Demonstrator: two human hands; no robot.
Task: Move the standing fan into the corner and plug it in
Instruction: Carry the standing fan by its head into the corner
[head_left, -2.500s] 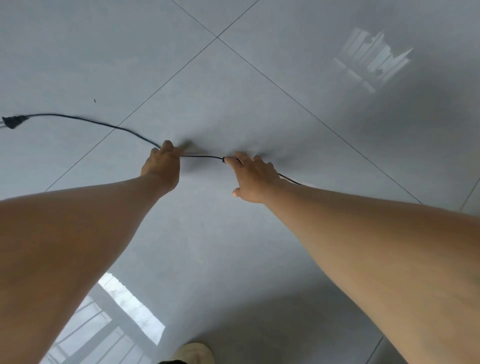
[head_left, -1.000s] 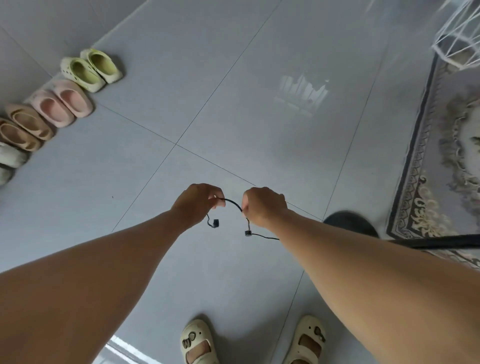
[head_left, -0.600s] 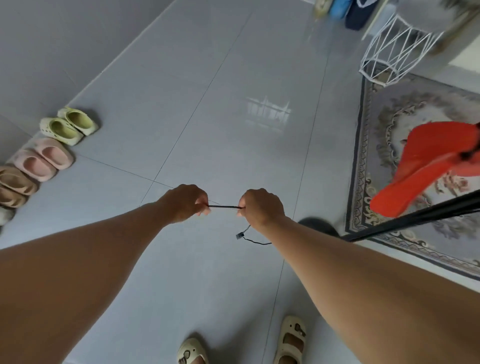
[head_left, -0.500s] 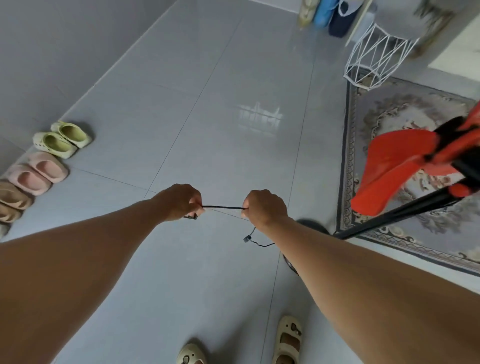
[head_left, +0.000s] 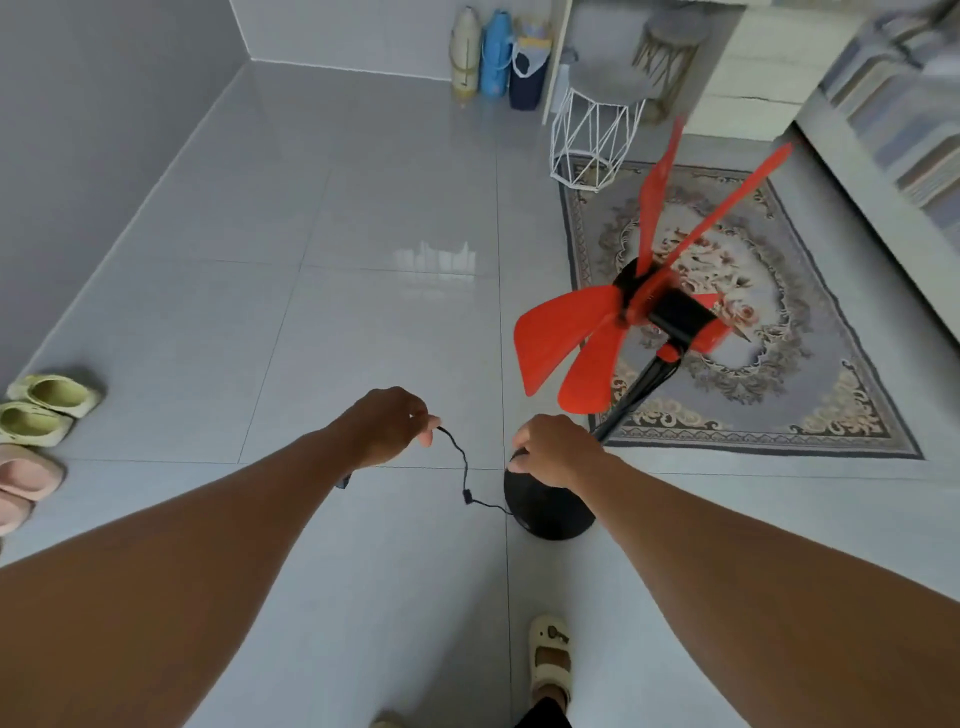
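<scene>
The standing fan (head_left: 670, 312) has bare red blades, a black motor and a black pole that runs down to a round black base (head_left: 545, 512) on the grey tiles, right in front of me. A thin black power cord (head_left: 464, 470) hangs in a slack loop between my hands and trails to the base. My left hand (head_left: 387, 423) pinches one end of that loop. My right hand (head_left: 553, 449) is closed on the cord just above the base. The plug is not visible. The room corner (head_left: 244, 57) lies at the far left.
Several slippers (head_left: 39, 405) line the left wall. A patterned rug (head_left: 727, 312) lies right of the fan, with a white wire stool (head_left: 595, 137) at its far edge. Bags (head_left: 496, 54) lean on the back wall. My sandalled foot (head_left: 550, 660) stands below the base.
My view has lifted from the floor to the room, and the fan has come fully into sight. The cord was taut between my hands; now it sags in a loop.
</scene>
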